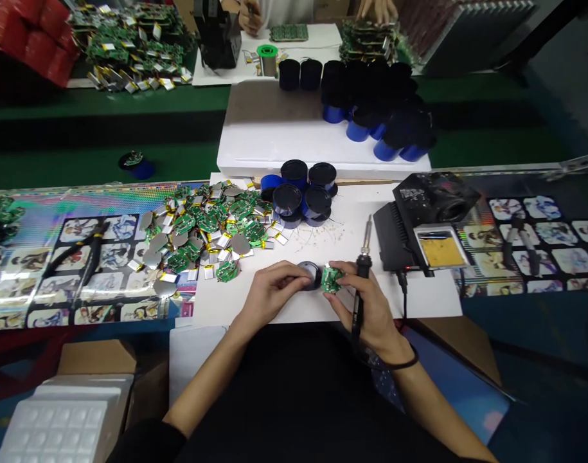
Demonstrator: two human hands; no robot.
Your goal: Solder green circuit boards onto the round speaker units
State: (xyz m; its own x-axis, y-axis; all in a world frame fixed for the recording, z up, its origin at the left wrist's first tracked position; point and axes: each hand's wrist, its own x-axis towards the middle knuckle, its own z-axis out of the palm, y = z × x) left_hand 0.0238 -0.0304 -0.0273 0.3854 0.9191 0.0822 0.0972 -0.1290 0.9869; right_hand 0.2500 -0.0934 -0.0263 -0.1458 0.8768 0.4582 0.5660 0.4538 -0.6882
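Note:
Over the white work surface, my left hand is closed on a round dark cap, holding it by its edge. Close beside it, my right hand pinches a small green circuit board between thumb and fingers. A soldering iron also rests in the right hand, its metal tip pointing up and away. Left of my hands lies a heap of circuit boards with small silver batteries wired to them. Just beyond my hands stand several blue cups with black tops.
To the right are a black soldering station and a yellow sponge tray. Pliers lie at the left. Across the bench, many black-and-blue cups stand on white foam; a co-worker's hand shows near a solder spool.

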